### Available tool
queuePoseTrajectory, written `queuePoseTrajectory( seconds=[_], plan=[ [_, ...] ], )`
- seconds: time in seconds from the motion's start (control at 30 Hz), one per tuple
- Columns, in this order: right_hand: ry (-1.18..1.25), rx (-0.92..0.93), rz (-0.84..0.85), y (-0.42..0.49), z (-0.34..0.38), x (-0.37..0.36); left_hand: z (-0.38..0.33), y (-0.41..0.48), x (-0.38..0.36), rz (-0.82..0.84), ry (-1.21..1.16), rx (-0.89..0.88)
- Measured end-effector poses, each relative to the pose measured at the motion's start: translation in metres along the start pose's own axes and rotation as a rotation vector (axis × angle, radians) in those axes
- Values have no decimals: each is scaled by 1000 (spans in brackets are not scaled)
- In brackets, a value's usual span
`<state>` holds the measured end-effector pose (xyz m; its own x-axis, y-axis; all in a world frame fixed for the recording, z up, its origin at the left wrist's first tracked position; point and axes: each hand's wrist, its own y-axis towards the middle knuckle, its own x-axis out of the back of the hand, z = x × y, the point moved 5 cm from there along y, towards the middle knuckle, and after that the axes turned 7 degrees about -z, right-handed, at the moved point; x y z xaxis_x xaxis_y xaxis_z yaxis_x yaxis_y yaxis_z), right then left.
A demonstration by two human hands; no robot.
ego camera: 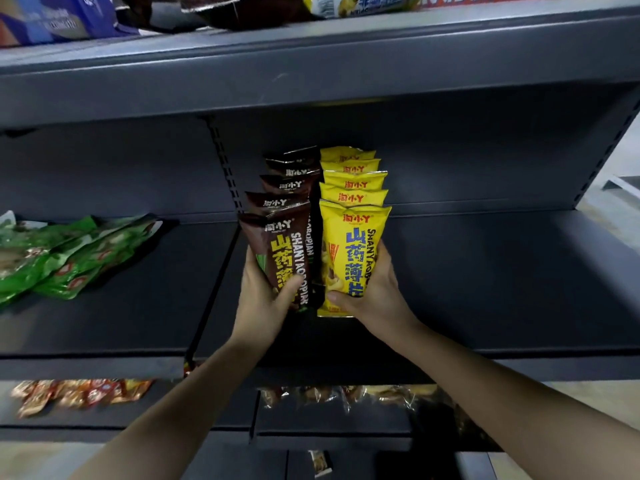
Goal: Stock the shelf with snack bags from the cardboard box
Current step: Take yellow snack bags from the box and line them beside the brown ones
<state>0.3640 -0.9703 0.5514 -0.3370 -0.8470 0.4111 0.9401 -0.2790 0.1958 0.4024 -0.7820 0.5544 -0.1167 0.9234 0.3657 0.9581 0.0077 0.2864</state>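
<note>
Your left hand point(265, 299) grips the front brown snack bag point(282, 251); your right hand point(372, 292) grips the front yellow snack bag point(351, 247), rows side by side on the dark shelf point(485, 282).

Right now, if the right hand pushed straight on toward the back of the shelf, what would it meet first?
The right hand already grips the front yellow bag; going on would press it into the yellow bags behind, though their spacing is unclear.

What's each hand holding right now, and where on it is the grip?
The left hand grips the front brown snack bag by its lower half. The right hand grips the front yellow snack bag by its lower half too.
</note>
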Motion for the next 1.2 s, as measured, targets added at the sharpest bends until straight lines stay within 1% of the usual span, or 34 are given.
queuePoseTrajectory(
  seconds=[0.1, 0.37, 0.47, 0.57, 0.63, 0.73, 0.8, 0.83, 0.97, 1.2],
  plan=[
    [9, 4, 6, 0, 0, -1, 2, 5, -6, 63, 32, 18],
    [-38, 51, -29, 1, 0, -1, 7, 17, -4, 130, 64, -14],
    [-116, 76, -64, 0, 0, 0, 8, 17, -5, 117, 33, 1],
    [-132, 75, -82, -1, 1, 0, 9, 17, -7, 107, 39, 2],
    [-118, 65, -71, -2, 0, 0, 11, 20, -7, 161, 86, 14],
    [-98, 52, 9, 0, -3, 1, 16, 21, -1, 302, 150, 34],
    [-142, 67, 68, 2, -5, 3, 21, 19, 3, 385, 142, 25],
    [-172, 82, 84, 3, -6, 5, 23, 18, 4, 398, 145, 11],
    [-237, 117, 69, 0, -7, 7, 28, 17, 6, 333, 221, 35],
    [-270, 101, 45, -1, -4, 12, 21, 20, 10, 313, 428, 74]
  ],
)
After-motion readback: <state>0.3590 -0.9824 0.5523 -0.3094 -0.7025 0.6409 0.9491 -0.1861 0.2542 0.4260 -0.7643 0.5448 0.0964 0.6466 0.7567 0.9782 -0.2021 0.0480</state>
